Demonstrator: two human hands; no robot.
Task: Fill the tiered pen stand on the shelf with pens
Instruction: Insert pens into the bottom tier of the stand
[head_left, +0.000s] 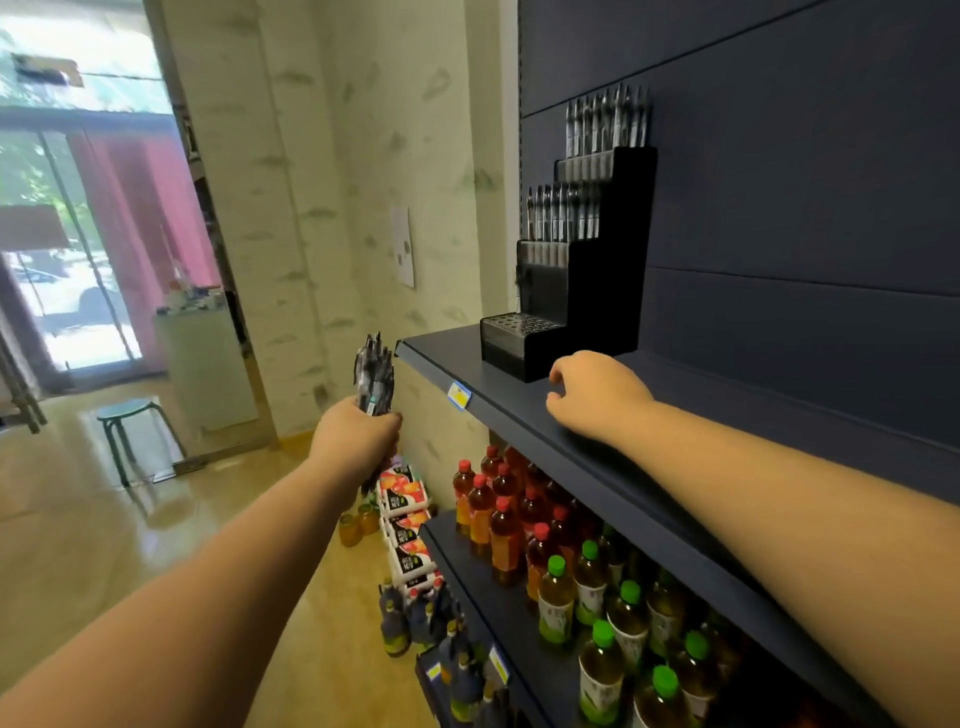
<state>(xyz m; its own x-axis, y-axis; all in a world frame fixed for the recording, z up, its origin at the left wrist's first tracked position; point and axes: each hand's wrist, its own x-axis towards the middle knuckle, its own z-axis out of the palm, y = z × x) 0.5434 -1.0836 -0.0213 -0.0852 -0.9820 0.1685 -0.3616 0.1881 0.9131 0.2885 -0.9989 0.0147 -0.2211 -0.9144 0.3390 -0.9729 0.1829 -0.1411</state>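
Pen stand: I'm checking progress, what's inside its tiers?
The pen stand has pens in its top two tiers; the lowest shows empty holes. The third tier's top is hidden.

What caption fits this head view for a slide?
Left hand grips a bundle of pens; right hand rests on the shelf beside the half-filled tiered pen stand.

At frame centre the left hand (358, 436) gripped a bundle of pens (374, 379); the right hand (597, 397) hovered, fingers curled, below the half-filled pen stand (597, 291).

Left hand (358, 434) hides pen bundle's (375, 376) middle; right fingers curl underneath.
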